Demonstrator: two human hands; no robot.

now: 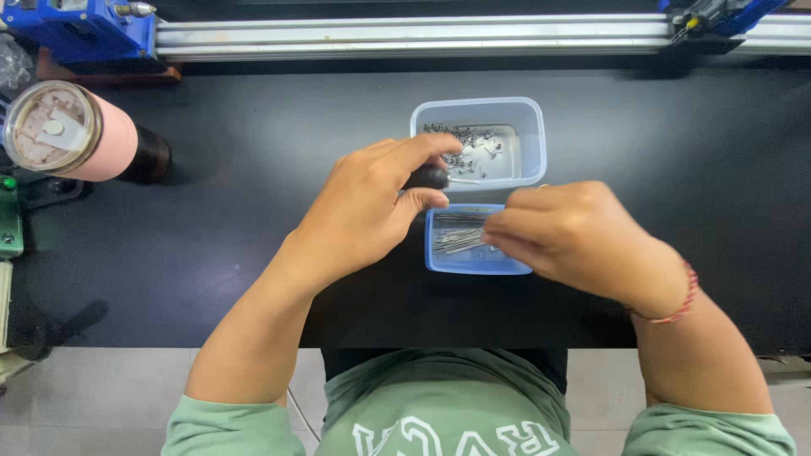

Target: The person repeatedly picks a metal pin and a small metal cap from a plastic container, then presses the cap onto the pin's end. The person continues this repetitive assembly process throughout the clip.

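Black surface (253, 253) carries two clear tubs near its front edge. Left hand (367, 211) pinches a small black part (427, 177) beside the parts tub (507, 118). Right hand (566, 232), fingers pressed together, rests over the pin tub (465, 262).

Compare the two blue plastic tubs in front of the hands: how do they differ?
The far tub is bigger and deeper; the near tub is smaller and shallower. The far tub holds small loose metal bits; the near tub holds long thin metal pins lying side by side. The right hand covers part of the near tub. Both are translucent blue on the black table.
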